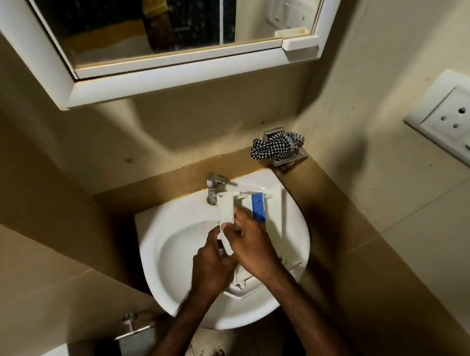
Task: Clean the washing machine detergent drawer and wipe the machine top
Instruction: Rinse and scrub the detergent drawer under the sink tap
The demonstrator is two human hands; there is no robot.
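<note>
A white detergent drawer (277,207) with a blue insert (258,207) lies tilted across the right side of the white wash basin (171,229). A separate white plastic drawer part (226,211) stands over the bowl, just right of the tap. My right hand (248,246) holds this part from the right, fingers curled round its lower edge. My left hand (210,266) grips its bottom end from below. Whatever lies under the hands is hidden.
A chrome tap (214,186) stands at the basin's back rim. A black-and-white checked cloth (277,147) sits on a metal holder at the back right. A mirror cabinet (165,38) hangs above, a wall socket (454,118) at right, a valve (132,325) below left.
</note>
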